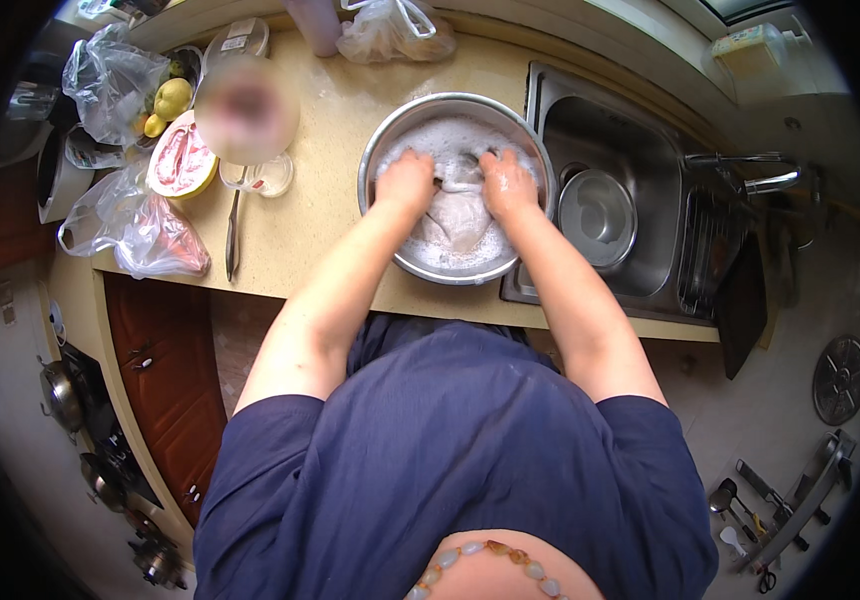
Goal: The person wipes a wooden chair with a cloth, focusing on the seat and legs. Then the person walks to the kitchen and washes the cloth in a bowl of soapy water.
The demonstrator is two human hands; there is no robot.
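Observation:
A round metal basin [458, 276] of foamy water stands on the counter, left of the sink. A pale wet cloth [461, 217] lies in the suds, partly under the foam. My left hand [407, 180] grips the cloth at its left side, fingertips dipping into the suds. On the opposite side, my right hand [508, 182] has its fingers curled on the cloth, with foam on its back. The fingertips of both hands are partly hidden by foam and fabric.
Right of the basin is a steel sink [651, 217] holding a metal bowl [597, 217], with a faucet [771, 180] beyond. At left are a knife [233, 238], a cut pomelo [181, 159], plastic bags [119, 90] and a clear container [274, 176]. A tied bag [396, 37] stands behind the basin.

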